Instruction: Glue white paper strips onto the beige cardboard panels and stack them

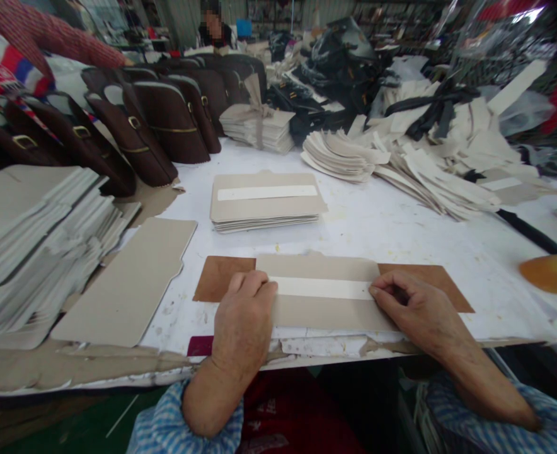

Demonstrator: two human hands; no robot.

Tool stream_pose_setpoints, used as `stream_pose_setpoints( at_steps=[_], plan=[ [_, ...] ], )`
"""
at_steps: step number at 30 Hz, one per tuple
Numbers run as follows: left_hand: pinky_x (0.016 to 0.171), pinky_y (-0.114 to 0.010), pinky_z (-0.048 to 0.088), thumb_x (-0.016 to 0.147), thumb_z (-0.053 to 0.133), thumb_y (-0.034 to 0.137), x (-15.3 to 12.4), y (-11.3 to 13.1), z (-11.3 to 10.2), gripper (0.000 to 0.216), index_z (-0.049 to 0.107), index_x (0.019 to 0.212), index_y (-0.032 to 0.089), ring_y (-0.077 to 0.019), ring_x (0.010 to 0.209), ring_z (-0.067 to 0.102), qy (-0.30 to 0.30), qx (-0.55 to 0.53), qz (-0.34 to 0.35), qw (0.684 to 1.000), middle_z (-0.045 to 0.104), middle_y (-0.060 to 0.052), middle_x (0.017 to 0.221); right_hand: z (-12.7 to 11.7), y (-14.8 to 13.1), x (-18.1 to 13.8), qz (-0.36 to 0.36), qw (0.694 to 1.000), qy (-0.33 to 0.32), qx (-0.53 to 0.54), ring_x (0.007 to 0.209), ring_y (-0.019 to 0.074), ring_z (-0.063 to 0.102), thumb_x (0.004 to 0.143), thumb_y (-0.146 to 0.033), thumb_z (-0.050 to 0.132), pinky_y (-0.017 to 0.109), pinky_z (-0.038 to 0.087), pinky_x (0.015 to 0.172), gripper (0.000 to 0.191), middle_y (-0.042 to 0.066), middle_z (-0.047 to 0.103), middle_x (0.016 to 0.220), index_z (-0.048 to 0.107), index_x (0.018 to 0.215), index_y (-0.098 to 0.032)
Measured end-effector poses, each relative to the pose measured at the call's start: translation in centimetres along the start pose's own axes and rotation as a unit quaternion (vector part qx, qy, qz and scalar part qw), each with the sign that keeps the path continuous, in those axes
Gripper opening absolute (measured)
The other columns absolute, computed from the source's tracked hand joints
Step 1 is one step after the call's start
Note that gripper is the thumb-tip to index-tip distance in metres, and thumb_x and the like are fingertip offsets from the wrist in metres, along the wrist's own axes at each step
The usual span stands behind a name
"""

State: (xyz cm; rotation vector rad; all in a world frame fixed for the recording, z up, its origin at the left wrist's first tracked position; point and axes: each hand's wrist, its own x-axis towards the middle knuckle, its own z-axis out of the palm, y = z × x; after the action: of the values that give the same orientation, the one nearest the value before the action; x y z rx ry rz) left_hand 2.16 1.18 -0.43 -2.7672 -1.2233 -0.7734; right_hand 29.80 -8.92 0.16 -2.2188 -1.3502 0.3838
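Pinching the right end of a white strip (323, 289) with the right hand (423, 309); touching its left end with the curled left hand (245, 315) (cannot tell whether gripping, with fingertips hidden). Working over a beige panel (323, 315) beneath the strip, at the near edge of the white-topped table (368, 221), with brown leather-like material (424, 280) showing to left and right. Facing a stack of similar panels (266, 211) farther off and, far left, dark brown buckled bags (169, 113).

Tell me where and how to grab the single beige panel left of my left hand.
The beige panel is probably best pinched by its stepped right edge, coming from the right. It lies flat, and that edge faces the white tabletop and your left hand, while its opposite edge runs alongside the stack of beige pieces.
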Motion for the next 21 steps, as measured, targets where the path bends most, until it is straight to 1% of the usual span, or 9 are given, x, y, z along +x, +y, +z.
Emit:
stream_pose_setpoints(
  at_steps=[3, 5, 8, 10, 12, 14, 17, 19, 21],
  plan=[
    [0.084, -0.041, 0.057, 0.091, 0.061, 0.005, 0.1, 0.2, -0.5, 0.017, 0.073, 0.097, 0.016, -0.0280, 0.097, 0.061, -0.063, 0.040, 0.041, 0.996, 0.073, -0.008, 0.102, 0.1, 0.3, -0.1, -0.068, 0.997, 0.022, -0.005, 0.073, 0.0236, 0.065, 0.086, -0.043, 0.053, 0.037, 0.047, 0.069, 0.024, 0.005, 0.070, 0.078, 0.067, 0.077, -0.026],
    [0.084, -0.043, 0.057, 0.091, 0.062, 0.005, 0.2, 0.5, -1.1, 0.018, 0.073, 0.101, 0.016, -0.0297, 0.100, 0.061, -0.103, 0.060, 0.033, 0.992, 0.073, -0.008, 0.105, 0.2, 0.4, -0.2, -0.106, 0.994, 0.030, -0.013, 0.079, 0.0244, 0.067, 0.090, -0.038, 0.051, 0.038, 0.049, 0.075, 0.023, 0.006, 0.072, 0.084, 0.067, 0.080, -0.025],
    [0.082, -0.045, 0.056, 0.088, 0.061, 0.004, 0.2, 1.1, -1.6, 0.023, 0.073, 0.104, 0.016, -0.0314, 0.101, 0.061, -0.143, 0.079, 0.023, 0.986, 0.073, -0.010, 0.109, 0.0, 0.2, -0.3, -0.131, 0.990, 0.022, -0.049, 0.083, 0.0254, 0.069, 0.094, -0.034, 0.050, 0.039, 0.051, 0.078, 0.024, 0.007, 0.074, 0.089, 0.070, 0.084, -0.024],
    [0.082, -0.046, 0.055, 0.091, 0.059, 0.007, 0.0, 1.3, -1.7, 0.027, 0.073, 0.112, 0.015, -0.0324, 0.103, 0.062, -0.143, 0.087, 0.027, 0.986, 0.073, -0.012, 0.112, -0.3, 0.0, -0.6, -0.147, 0.984, 0.012, -0.096, 0.084, 0.0254, 0.069, 0.097, -0.030, 0.047, 0.039, 0.053, 0.077, 0.028, 0.008, 0.075, 0.093, 0.073, 0.090, -0.023],
    [0.084, -0.048, 0.054, 0.098, 0.056, 0.019, -0.2, 1.5, -1.5, 0.030, 0.070, 0.125, 0.017, -0.0334, 0.105, 0.062, -0.132, 0.088, 0.039, 0.987, 0.073, -0.013, 0.115, -0.6, -0.4, -1.1, -0.170, 0.973, 0.004, -0.156, 0.085, 0.0240, 0.070, 0.100, -0.023, 0.043, 0.036, 0.053, 0.072, 0.032, 0.009, 0.076, 0.101, 0.075, 0.102, -0.022],
    [0.087, -0.049, 0.054, 0.101, 0.057, 0.033, -0.4, 1.6, -1.3, 0.036, 0.068, 0.132, 0.018, -0.0344, 0.106, 0.062, -0.121, 0.086, 0.050, 0.988, 0.072, -0.015, 0.117, -0.9, -0.8, -1.8, -0.198, 0.955, -0.010, -0.223, 0.080, 0.0216, 0.070, 0.098, -0.014, 0.042, 0.032, 0.051, 0.062, 0.039, 0.009, 0.075, 0.110, 0.074, 0.118, -0.024],
    [0.089, -0.052, 0.054, 0.097, 0.065, 0.044, -0.7, 1.6, -1.0, 0.042, 0.071, 0.130, 0.018, -0.0370, 0.106, 0.063, -0.107, 0.087, 0.060, 0.989, 0.071, -0.018, 0.117, -1.0, -1.3, -2.9, -0.226, 0.923, -0.033, -0.311, 0.071, 0.0192, 0.067, 0.091, -0.004, 0.046, 0.030, 0.043, 0.049, 0.051, 0.009, 0.072, 0.117, 0.069, 0.132, -0.025],
    [0.088, -0.054, 0.055, 0.097, 0.065, 0.046, -0.9, 1.5, -0.9, 0.044, 0.072, 0.128, 0.016, -0.0388, 0.106, 0.063, -0.097, 0.082, 0.062, 0.990, 0.071, -0.020, 0.118, -0.9, -1.6, -3.4, -0.230, 0.910, -0.038, -0.342, 0.073, 0.0198, 0.067, 0.088, -0.001, 0.049, 0.029, 0.041, 0.046, 0.055, 0.011, 0.071, 0.118, 0.067, 0.135, -0.022],
    [0.088, -0.055, 0.055, 0.098, 0.063, 0.045, -1.0, 1.5, -0.8, 0.044, 0.072, 0.128, 0.014, -0.0395, 0.106, 0.063, -0.091, 0.075, 0.062, 0.991, 0.071, -0.021, 0.119, -0.8, -2.0, -3.8, -0.230, 0.907, -0.037, -0.350, 0.080, 0.0215, 0.068, 0.088, -0.002, 0.050, 0.029, 0.042, 0.047, 0.053, 0.013, 0.070, 0.118, 0.065, 0.136, -0.020]
  ],
)
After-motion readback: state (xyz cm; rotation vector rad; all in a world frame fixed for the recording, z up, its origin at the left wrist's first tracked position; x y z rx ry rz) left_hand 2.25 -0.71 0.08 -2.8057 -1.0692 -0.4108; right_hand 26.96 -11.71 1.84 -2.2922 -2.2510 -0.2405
